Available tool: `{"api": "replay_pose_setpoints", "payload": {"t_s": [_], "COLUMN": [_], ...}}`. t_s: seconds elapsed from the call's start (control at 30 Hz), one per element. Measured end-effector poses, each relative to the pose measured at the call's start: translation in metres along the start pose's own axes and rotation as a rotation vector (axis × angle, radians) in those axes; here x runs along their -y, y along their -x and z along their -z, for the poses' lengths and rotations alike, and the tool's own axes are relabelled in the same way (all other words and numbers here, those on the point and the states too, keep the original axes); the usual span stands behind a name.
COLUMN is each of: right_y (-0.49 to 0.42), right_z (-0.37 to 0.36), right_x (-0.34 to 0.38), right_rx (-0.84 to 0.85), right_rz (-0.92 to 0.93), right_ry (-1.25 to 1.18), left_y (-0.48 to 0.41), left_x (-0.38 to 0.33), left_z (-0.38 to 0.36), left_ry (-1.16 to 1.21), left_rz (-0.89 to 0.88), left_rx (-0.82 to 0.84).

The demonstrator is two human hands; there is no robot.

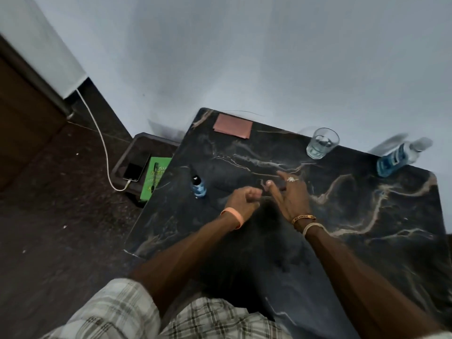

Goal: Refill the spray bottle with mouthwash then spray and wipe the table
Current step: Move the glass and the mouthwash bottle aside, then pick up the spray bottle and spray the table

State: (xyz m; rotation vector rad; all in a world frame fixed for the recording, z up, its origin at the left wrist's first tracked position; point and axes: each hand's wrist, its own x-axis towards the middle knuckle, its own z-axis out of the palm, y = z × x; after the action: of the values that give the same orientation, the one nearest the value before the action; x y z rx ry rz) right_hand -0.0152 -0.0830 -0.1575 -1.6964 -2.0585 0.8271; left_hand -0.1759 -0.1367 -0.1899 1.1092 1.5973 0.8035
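A small spray bottle [198, 188] with blue liquid and a black top stands near the left edge of the black marble table [367, 216]. The mouthwash bottle [400, 156], clear with blue liquid, stands at the far right corner. A pink cloth [233, 126] lies flat at the far left corner. My left hand [244, 200] hovers just right of the spray bottle, fingers curled, with nothing visible in it. My right hand [291, 195] is beside it over the table's middle, its fingers spread and straight. Neither hand touches a bottle.
A clear glass [322, 143] with a little water stands at the table's far edge, between cloth and mouthwash. Left of the table, a low stand [137, 140] holds a phone [136, 168] on a white cable [97, 128] and a green book [154, 177]. A wall runs behind.
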Motion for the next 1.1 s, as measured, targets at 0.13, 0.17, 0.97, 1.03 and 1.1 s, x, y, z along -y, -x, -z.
{"api": "replay_pose_setpoints", "payload": {"t_s": [0.13,0.17,0.97,1.03,1.1], "right_y": [0.007,0.008,-0.014,-0.012,-0.011], "right_z": [-0.035,-0.042,-0.124,-0.124,-0.124], "right_x": [0.044,0.053,0.145,0.142,0.139], "right_rx": [0.147,0.159,0.286,0.249,0.229], "right_rz": [0.074,0.093,0.034,0.067,0.104], "right_ry": [0.019,0.038,-0.083,-0.064,-0.043], "left_y": [0.037,0.047,0.008,0.009,0.009], "left_x": [0.030,0.035,0.067,0.070,0.072], "left_z": [0.048,0.060,0.146,0.144,0.141], "left_ry": [0.010,0.020,-0.329,-0.309,-0.278], "left_rz": [0.004,0.004,-0.090,-0.131,-0.119], "left_rx": [-0.079,-0.140,-0.325,-0.318,-0.295]}}
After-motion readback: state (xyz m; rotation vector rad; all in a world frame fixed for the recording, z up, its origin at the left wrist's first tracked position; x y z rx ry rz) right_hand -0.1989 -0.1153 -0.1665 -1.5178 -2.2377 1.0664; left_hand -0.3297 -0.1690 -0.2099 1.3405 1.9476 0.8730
